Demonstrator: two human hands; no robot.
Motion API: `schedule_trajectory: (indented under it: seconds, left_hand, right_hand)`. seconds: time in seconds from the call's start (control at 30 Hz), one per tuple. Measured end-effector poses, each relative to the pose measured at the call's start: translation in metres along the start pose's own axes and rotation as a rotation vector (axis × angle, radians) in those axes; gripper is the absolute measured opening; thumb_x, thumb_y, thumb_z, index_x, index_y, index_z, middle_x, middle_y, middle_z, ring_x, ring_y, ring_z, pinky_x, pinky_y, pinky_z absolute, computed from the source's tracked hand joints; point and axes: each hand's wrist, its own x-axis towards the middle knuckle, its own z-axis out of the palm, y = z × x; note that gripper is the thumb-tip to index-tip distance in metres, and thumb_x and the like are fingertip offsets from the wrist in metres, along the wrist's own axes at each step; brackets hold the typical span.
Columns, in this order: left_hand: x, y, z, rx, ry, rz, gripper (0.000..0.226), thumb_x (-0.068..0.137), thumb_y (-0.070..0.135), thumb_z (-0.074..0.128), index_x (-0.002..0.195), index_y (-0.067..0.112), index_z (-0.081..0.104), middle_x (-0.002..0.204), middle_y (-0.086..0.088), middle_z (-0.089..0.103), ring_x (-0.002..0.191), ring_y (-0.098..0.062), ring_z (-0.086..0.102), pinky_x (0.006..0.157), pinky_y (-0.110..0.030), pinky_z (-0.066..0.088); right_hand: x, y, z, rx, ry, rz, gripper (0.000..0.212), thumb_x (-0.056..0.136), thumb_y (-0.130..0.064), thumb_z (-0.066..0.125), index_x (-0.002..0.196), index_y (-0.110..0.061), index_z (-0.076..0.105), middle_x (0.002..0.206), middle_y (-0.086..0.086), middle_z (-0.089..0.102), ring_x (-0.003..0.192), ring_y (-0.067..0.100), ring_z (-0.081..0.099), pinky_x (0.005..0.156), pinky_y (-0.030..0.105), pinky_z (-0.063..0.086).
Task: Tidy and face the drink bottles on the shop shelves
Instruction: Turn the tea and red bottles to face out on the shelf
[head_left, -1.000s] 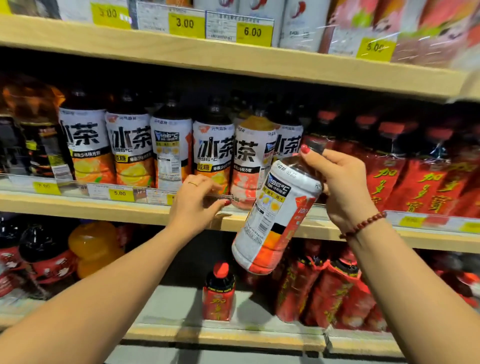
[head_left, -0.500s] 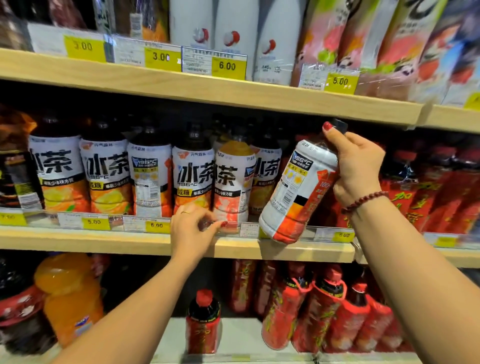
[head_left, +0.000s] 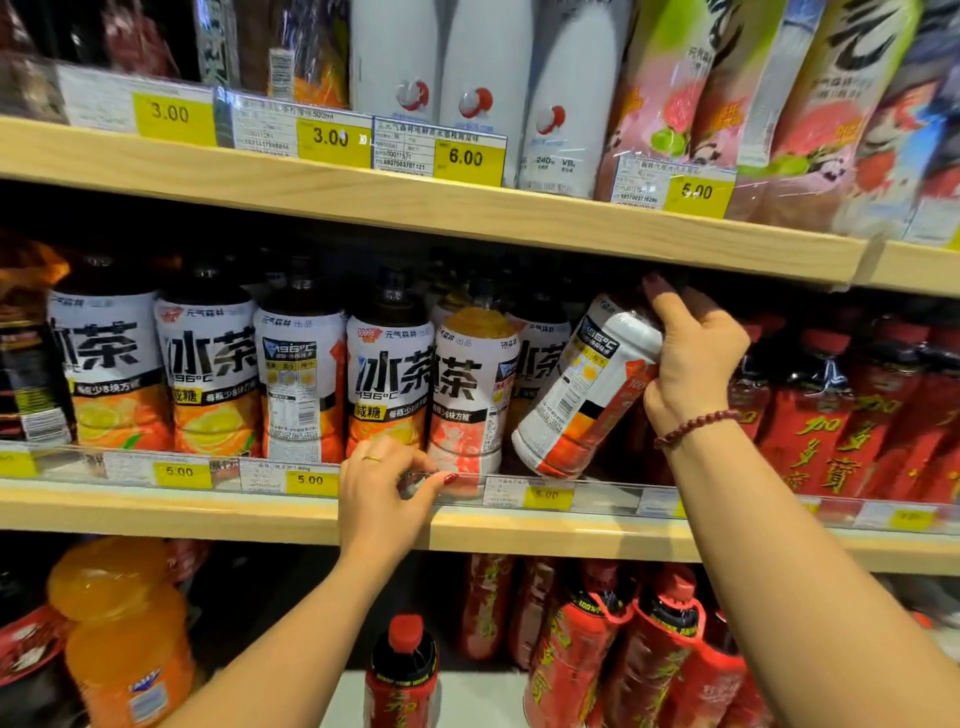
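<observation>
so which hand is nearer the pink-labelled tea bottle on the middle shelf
Left. The left hand pinches the price rail right below the pink-labelled tea bottle; the right hand grips the tilted bottle further to its right.

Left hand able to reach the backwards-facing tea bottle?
Likely yes: the backward-facing bottle stands in front, just up-left of the left hand, once that releases the price rail.

right hand (head_left: 693, 358) grips tilted white-and-orange labelled plastic tea bottle (head_left: 576, 395) over middle wooden shelf (head_left: 571, 535); left hand (head_left: 387, 491) pinches clear price rail (head_left: 597, 491).
</observation>
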Motion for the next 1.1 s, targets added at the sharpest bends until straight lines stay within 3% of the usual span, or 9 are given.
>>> schedule_trajectory:
  seconds: [0.1, 0.23, 0.53, 0.7, 0.8, 0.87, 0.9, 0.97, 1.1]
  left_hand:
    - [0.0, 0.0, 0.001, 0.005, 0.009, 0.017, 0.019, 0.067, 0.023, 0.084, 0.067, 0.02, 0.065, 0.072, 0.006, 0.056, 0.08, -0.017, 0.05, 0.073, -0.034, 0.037]
    - [0.0, 0.001, 0.0, 0.011, 0.018, 0.03, 0.019, 0.066, 0.023, 0.085, 0.066, 0.02, 0.066, 0.071, 0.005, 0.056, 0.079, -0.018, 0.05, 0.072, -0.032, 0.034]
    - [0.0, -0.002, 0.001, 0.016, 0.023, 0.046, 0.02, 0.068, 0.028, 0.084, 0.068, 0.021, 0.065, 0.072, 0.008, 0.053, 0.078, -0.015, 0.048, 0.072, -0.033, 0.036]
    - [-0.001, -0.003, 0.002, 0.024, 0.025, 0.041, 0.02, 0.068, 0.029, 0.083, 0.067, 0.023, 0.064, 0.072, 0.009, 0.053, 0.08, -0.014, 0.047, 0.072, -0.031, 0.032]
    - [-0.001, -0.003, 0.002, 0.026, 0.022, 0.031, 0.02, 0.068, 0.03, 0.083, 0.068, 0.023, 0.065, 0.073, 0.011, 0.053, 0.08, -0.013, 0.046, 0.071, -0.028, 0.028]
    - [-0.001, -0.003, 0.002, 0.018, 0.023, 0.032, 0.019, 0.068, 0.03, 0.083, 0.068, 0.023, 0.065, 0.073, 0.012, 0.052, 0.08, -0.013, 0.046, 0.071, -0.028, 0.028]
    - [-0.001, -0.003, 0.002, 0.016, 0.024, 0.029, 0.019, 0.068, 0.029, 0.083, 0.067, 0.023, 0.065, 0.072, 0.012, 0.052, 0.08, -0.014, 0.046, 0.072, -0.028, 0.029]
    - [-0.001, -0.002, 0.003, 0.019, 0.023, 0.02, 0.019, 0.068, 0.029, 0.083, 0.067, 0.023, 0.065, 0.073, 0.012, 0.052, 0.08, -0.014, 0.046, 0.073, -0.029, 0.029]
    - [-0.001, -0.002, 0.002, 0.017, 0.011, 0.009, 0.019, 0.069, 0.029, 0.083, 0.068, 0.022, 0.065, 0.072, 0.011, 0.051, 0.081, -0.015, 0.046, 0.074, -0.031, 0.033]
  right_hand:
    - [0.003, 0.007, 0.003, -0.047, 0.043, -0.003, 0.016, 0.075, -0.006, 0.076, 0.087, 0.001, 0.068, 0.085, 0.014, 0.07, 0.084, 0.03, 0.068, 0.08, 0.044, 0.057]
    - [0.003, 0.018, 0.008, -0.104, -0.005, -0.036, 0.012, 0.075, -0.002, 0.075, 0.071, -0.013, 0.072, 0.07, -0.002, 0.074, 0.072, 0.014, 0.069, 0.072, 0.03, 0.057]
    - [-0.006, 0.041, 0.006, -0.234, -0.152, 0.03, 0.012, 0.075, -0.011, 0.078, 0.069, -0.021, 0.076, 0.074, -0.002, 0.075, 0.078, 0.017, 0.071, 0.078, 0.034, 0.057]
    - [-0.006, 0.051, 0.012, -0.307, -0.217, 0.06, 0.01, 0.08, -0.017, 0.075, 0.089, -0.018, 0.071, 0.084, -0.005, 0.074, 0.085, 0.014, 0.07, 0.075, 0.029, 0.055]
    - [-0.01, 0.059, -0.003, -0.464, -0.271, 0.101, 0.029, 0.08, -0.035, 0.073, 0.107, -0.034, 0.061, 0.116, -0.002, 0.064, 0.108, 0.014, 0.06, 0.089, 0.031, 0.051]
    - [-0.018, 0.062, -0.022, -0.543, -0.35, 0.152, 0.054, 0.071, -0.048, 0.076, 0.119, -0.037, 0.054, 0.125, -0.004, 0.058, 0.112, 0.008, 0.056, 0.089, 0.025, 0.049]
    - [-0.023, 0.065, -0.032, -0.611, -0.396, 0.174, 0.065, 0.065, -0.052, 0.079, 0.12, -0.03, 0.053, 0.12, -0.004, 0.061, 0.105, 0.004, 0.06, 0.083, 0.021, 0.051]
    - [-0.033, 0.072, -0.047, -0.753, -0.434, 0.213, 0.062, 0.057, -0.049, 0.085, 0.101, -0.017, 0.055, 0.1, 0.005, 0.067, 0.083, 0.005, 0.067, 0.067, 0.024, 0.059]
    - [-0.041, 0.081, -0.055, -0.825, -0.338, 0.215, 0.065, 0.044, -0.058, 0.085, 0.086, -0.019, 0.055, 0.081, 0.005, 0.069, 0.075, 0.017, 0.068, 0.067, 0.035, 0.06]
